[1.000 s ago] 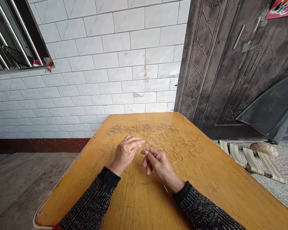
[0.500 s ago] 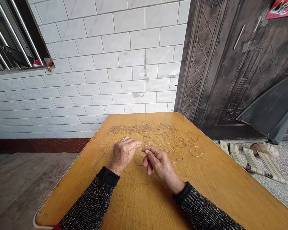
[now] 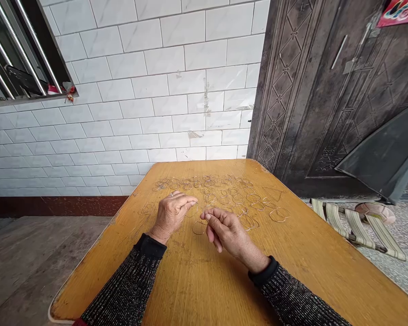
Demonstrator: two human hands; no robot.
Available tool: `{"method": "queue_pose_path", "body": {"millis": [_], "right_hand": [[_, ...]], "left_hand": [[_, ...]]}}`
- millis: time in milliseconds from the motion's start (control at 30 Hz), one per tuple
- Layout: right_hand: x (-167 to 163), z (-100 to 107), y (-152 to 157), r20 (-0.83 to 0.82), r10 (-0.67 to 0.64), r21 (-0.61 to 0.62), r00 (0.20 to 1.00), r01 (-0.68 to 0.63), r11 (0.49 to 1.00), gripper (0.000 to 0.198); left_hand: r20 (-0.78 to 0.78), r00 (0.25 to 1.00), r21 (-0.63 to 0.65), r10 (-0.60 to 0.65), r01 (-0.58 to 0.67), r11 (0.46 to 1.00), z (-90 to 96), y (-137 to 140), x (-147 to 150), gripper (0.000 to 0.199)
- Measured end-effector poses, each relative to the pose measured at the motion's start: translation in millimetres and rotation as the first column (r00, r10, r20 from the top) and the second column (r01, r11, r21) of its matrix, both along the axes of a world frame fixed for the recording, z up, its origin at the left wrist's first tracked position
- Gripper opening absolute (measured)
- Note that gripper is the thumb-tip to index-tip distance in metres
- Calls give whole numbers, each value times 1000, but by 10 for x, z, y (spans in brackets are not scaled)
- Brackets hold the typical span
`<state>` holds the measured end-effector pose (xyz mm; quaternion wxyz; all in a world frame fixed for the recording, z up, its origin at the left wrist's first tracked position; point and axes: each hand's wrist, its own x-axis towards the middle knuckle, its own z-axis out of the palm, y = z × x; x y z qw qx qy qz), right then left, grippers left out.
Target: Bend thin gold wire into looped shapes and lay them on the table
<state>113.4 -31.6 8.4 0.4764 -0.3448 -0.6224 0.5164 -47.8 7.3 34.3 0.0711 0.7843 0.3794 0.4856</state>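
Note:
My left hand, with a ring on one finger, is closed in a pinch above the table. A thin wire shows at its fingertips and runs toward my right hand. That hand is also pinched, thumb against forefinger, on the wire's other part; its remaining fingers curl below. Just under the gap between the hands a thin round wire loop shows; whether it belongs to the held wire I cannot tell. Beyond my hands lie several looped wire pieces, coppery and thin, in rough rows.
The wooden table has rounded corners and reaches the white tiled wall. To the right stand a dark carved door and a low strap-seat stool on the floor. A barred window is at upper left.
My hands have moved slightly apart, the left one to the left and the right one a little to the right. More of the wire shows between them.

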Motion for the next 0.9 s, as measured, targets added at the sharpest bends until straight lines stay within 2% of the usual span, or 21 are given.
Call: {"method": "queue_pose_path", "body": {"millis": [133,233,333,433,500,600,900], "right_hand": [[-6,0,1,-27,-11,-10,1000,11,1000,30],[-20,-8,28,-73,-55,-29,996,53,998,31],[-32,-22,64,-110,-116,-48,987,111,993,33],[-36,-37,87,-105,-145,-34,984,142,989,32],[-36,-46,91,-96,-143,-14,985,142,990,32],[-37,-57,88,-97,-129,9,987,130,991,32],[-69,-68,72,-70,-88,21,994,89,996,31]], "left_hand": [[89,995,-133,-50,61,989,33,-22,14,18],[352,934,-297,-70,182,937,23,-7,22,37],[607,794,-444,1,338,830,-55,20,64,56],[687,727,-530,-10,511,677,-156,2,151,61],[703,705,-512,-91,591,624,-194,-41,213,53],[726,674,-475,-135,634,611,-201,-102,279,40],[750,660,-480,-51,595,644,-225,-100,336,25]]}}
